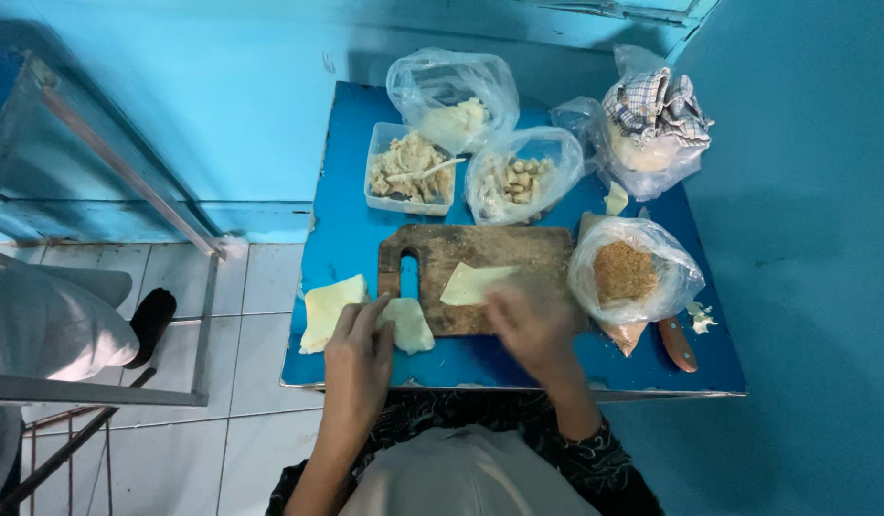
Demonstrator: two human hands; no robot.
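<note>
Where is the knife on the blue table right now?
In the head view, the knife lies at the table's right front edge, its blade tucked under the bag of brown crumbs.

Table: a small blue table stands against a blue wall.
Tub: a clear plastic tub of pale shredded filling, a light utensil lying in it.
Back bag: a clear bag holding a pale lump, just behind the tub.
Middle bag: a clear bag of small beige chunks, beside the tub.
Crumb bag: a clear bag of brown crumbs at the board's right end.
Corner bag: a bag with a checked cloth on top.
Knife: what looks like a brown knife handle near the table's front edge.
Floor: white tiles and a metal frame.
</note>
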